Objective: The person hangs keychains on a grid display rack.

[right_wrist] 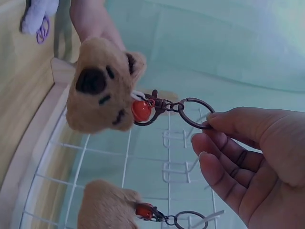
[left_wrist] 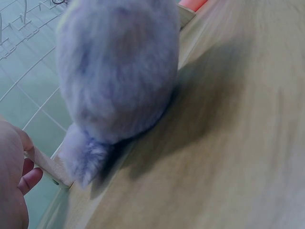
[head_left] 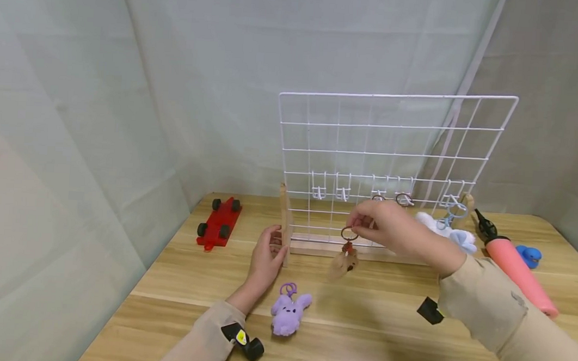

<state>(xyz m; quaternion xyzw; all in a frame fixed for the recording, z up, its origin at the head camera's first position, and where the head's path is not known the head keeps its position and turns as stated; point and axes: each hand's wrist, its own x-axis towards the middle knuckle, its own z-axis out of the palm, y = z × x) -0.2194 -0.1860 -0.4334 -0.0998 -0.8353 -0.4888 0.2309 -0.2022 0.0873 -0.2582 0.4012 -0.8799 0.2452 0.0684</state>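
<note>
My right hand (head_left: 389, 224) pinches the dark metal ring of a brown plush bear keychain (right_wrist: 97, 90), with thumb and fingertips. The bear hangs in front of a white wire grid rack (head_left: 398, 96), with a red bell at its clasp. My left hand (head_left: 267, 255) grips the wooden side post (head_left: 284, 224) at the rack's left end. A purple plush bunny keychain (head_left: 287, 314) lies on the table near my left forearm; it fills much of the left wrist view. In the right wrist view a second brown plush keychain (right_wrist: 107, 207) hangs by its ring from a hook.
Several white hooks (head_left: 343, 194) sit in a row on the grid. A white and blue plush keychain (head_left: 431, 223) is at the rack's right end. Further right are a pink pump (head_left: 519, 274) and a blue duck (head_left: 529, 256). A red toy car (head_left: 219, 224) stands left.
</note>
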